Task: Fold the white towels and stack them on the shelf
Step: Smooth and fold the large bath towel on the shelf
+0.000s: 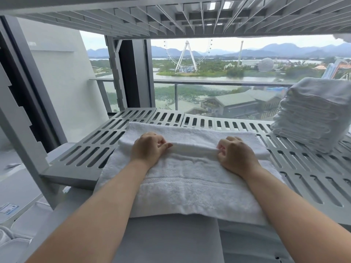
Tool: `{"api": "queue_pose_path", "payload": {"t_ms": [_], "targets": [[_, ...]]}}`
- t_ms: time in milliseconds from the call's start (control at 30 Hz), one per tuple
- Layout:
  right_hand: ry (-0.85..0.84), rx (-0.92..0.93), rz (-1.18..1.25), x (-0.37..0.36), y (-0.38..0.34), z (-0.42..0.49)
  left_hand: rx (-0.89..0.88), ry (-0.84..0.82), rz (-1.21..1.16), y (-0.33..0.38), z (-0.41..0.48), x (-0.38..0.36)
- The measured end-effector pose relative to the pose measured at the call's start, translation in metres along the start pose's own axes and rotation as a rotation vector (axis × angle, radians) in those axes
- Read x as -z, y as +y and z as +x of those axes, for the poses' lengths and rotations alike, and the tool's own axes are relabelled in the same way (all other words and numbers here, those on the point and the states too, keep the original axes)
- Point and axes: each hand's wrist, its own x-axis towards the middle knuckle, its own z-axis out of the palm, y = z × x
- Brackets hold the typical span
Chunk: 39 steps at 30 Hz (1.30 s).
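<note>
White towel (190, 188) lies flat on the slatted grey shelf (106, 147), near edge overhanging; left hand (149, 149) and right hand (234, 155) each pinch a raised fold across its middle, fingers curled on the cloth; likely best to carry both ends over together, keeping edges square, then press flat; stack of folded towels (313, 114) stands at right; window beyond shows a Ferris wheel (187, 56), water, hills.

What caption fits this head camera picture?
Left hand and right hand pinch a fold in a white terry towel on a grey slotted shelf.
</note>
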Motion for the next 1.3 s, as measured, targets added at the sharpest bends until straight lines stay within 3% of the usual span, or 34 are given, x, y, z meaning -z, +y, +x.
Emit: {"api": "queue_pose_path", "payload": {"t_ms": [200, 300, 433, 700, 1033, 1300], "targets": [[-0.024, -0.008, 0.071, 0.000, 0.004, 0.003, 0.133, 0.007, 0.241, 0.001, 0.005, -0.009], [-0.023, -0.007, 0.045, 0.001, 0.002, 0.004, 0.302, -0.162, 0.334, 0.002, 0.008, -0.014], [-0.076, -0.019, -0.016, 0.001, -0.001, 0.003, 0.363, -0.246, 0.375, 0.005, 0.007, -0.013], [-0.178, -0.080, -0.042, 0.011, -0.016, -0.004, 0.314, -0.354, 0.370, 0.016, -0.002, 0.007], [0.041, 0.098, 0.030, 0.021, -0.069, -0.057, 0.180, -0.330, 0.183, 0.051, -0.058, 0.032], [0.069, 0.048, 0.005, 0.036, -0.080, -0.101, 0.034, -0.404, 0.040, 0.063, -0.102, 0.060]]}}
